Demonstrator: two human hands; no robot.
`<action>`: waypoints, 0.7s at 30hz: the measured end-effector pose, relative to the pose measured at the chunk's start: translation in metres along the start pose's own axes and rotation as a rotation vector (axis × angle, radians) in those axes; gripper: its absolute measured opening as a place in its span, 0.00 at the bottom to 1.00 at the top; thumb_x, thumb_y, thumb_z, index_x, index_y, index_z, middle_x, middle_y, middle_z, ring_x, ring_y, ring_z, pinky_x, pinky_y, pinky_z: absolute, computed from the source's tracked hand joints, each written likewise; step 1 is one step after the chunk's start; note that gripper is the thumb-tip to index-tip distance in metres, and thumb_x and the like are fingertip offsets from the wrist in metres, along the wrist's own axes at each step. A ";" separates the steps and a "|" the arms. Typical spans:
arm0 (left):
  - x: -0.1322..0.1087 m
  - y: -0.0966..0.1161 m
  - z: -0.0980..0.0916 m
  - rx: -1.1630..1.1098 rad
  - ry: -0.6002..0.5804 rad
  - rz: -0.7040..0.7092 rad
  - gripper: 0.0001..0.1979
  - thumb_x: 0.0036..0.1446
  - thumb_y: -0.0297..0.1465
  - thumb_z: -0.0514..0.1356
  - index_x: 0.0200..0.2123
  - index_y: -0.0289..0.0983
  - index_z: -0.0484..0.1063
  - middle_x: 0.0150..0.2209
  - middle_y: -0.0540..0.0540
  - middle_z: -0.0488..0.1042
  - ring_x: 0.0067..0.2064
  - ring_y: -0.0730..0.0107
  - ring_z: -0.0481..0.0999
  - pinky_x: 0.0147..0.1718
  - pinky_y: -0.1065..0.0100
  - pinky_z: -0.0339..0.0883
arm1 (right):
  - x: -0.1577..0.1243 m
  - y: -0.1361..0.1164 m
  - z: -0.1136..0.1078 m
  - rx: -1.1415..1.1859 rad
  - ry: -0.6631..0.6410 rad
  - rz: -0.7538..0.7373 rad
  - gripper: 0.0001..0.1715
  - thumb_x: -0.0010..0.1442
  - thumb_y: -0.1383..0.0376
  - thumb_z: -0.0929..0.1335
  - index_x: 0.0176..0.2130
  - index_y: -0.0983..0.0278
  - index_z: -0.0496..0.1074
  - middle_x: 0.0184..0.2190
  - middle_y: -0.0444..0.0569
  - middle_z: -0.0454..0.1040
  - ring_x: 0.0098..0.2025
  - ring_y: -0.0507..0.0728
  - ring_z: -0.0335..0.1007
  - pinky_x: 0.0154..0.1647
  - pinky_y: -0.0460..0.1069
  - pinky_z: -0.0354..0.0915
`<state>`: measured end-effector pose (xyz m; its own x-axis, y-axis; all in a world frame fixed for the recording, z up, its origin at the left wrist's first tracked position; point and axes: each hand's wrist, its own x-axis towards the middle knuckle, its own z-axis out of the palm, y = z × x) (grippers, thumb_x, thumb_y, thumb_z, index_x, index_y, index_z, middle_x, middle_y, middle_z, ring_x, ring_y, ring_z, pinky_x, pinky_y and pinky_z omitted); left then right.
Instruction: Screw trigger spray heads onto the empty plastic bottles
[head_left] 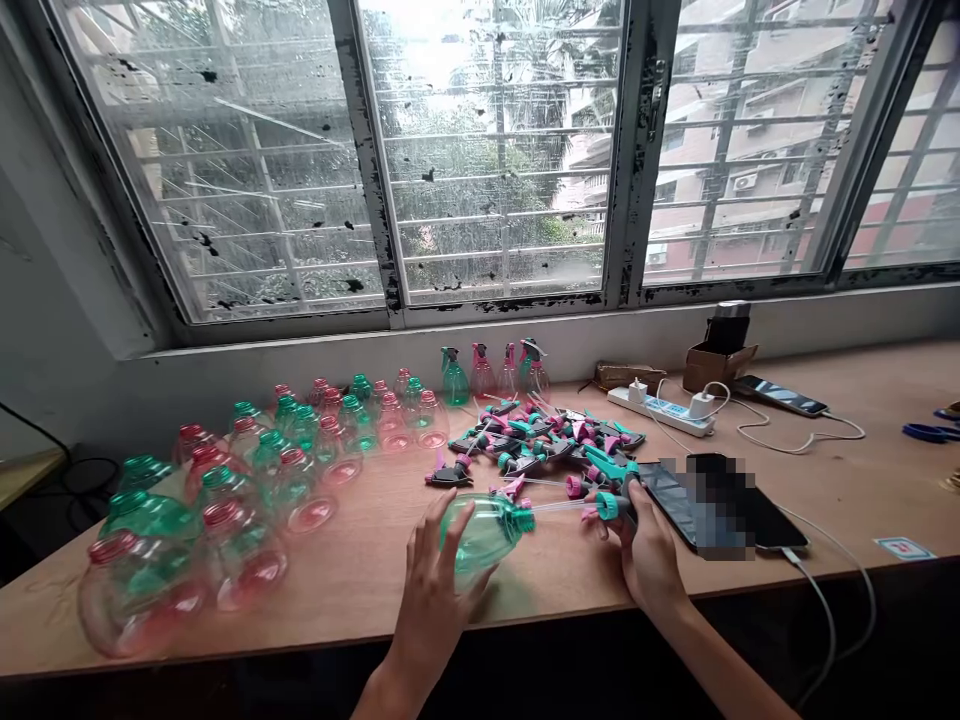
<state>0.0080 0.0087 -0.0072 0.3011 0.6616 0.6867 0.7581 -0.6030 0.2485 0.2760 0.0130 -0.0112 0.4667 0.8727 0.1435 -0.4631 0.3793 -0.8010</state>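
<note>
A clear green spray bottle [484, 535] lies tilted on its side in my left hand [436, 565], its threaded neck pointing right. My fingers wrap over its body just above the table's front edge. My right hand [651, 545] grips a teal and dark grey spray trigger head [616, 482]. From its teal collar a thin clear tube [562, 506] runs left to the bottle's mouth; I cannot tell whether the tip is inside. Behind both hands lies a pile of pink, teal and grey spray heads [547, 435].
Several red and green open-necked bottles [292, 480] stand at the left. Assembled spray bottles [455, 378] stand by the wall. A power strip [660, 408], a small cardboard box [716, 362], phones [784, 393] with cables and blue scissors [930, 432] occupy the right side.
</note>
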 end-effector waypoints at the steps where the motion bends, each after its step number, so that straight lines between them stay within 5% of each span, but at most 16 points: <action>1: -0.001 0.000 0.001 0.016 -0.019 0.022 0.33 0.65 0.39 0.63 0.69 0.52 0.53 0.68 0.36 0.60 0.68 0.41 0.60 0.63 0.39 0.59 | -0.001 0.000 0.001 -0.018 -0.022 -0.004 0.17 0.61 0.48 0.72 0.38 0.59 0.74 0.30 0.45 0.83 0.26 0.59 0.77 0.23 0.52 0.72; 8: 0.000 0.004 -0.009 -0.185 -0.212 -0.046 0.31 0.69 0.42 0.56 0.71 0.55 0.49 0.74 0.42 0.47 0.72 0.47 0.56 0.64 0.46 0.63 | -0.009 -0.001 0.004 -0.184 -0.406 0.065 0.21 0.61 0.49 0.74 0.42 0.63 0.74 0.36 0.50 0.82 0.27 0.56 0.74 0.29 0.51 0.72; 13: 0.004 0.007 -0.021 -0.399 -0.344 -0.203 0.28 0.74 0.41 0.46 0.73 0.58 0.41 0.77 0.49 0.39 0.76 0.53 0.43 0.71 0.47 0.49 | -0.012 0.000 0.003 -0.359 -0.667 0.179 0.23 0.52 0.51 0.80 0.40 0.64 0.79 0.26 0.45 0.79 0.29 0.57 0.74 0.33 0.51 0.69; 18: 0.003 0.001 -0.015 -0.583 -0.244 -0.327 0.46 0.68 0.45 0.57 0.73 0.53 0.24 0.76 0.42 0.43 0.76 0.51 0.43 0.71 0.44 0.44 | -0.016 -0.002 0.000 -0.446 -0.737 0.194 0.30 0.55 0.52 0.79 0.53 0.60 0.77 0.29 0.42 0.79 0.34 0.57 0.73 0.40 0.52 0.67; 21: 0.007 -0.003 -0.015 -0.699 -0.276 -0.406 0.55 0.60 0.47 0.65 0.74 0.49 0.27 0.75 0.39 0.46 0.75 0.46 0.46 0.71 0.45 0.44 | -0.018 -0.002 -0.001 -0.462 -0.700 0.188 0.30 0.53 0.51 0.79 0.51 0.61 0.78 0.28 0.41 0.77 0.32 0.56 0.72 0.37 0.50 0.67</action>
<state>-0.0005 0.0080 0.0067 0.2826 0.9161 0.2845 0.3342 -0.3720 0.8660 0.2692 -0.0036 -0.0122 -0.2298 0.9548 0.1884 -0.0620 0.1788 -0.9819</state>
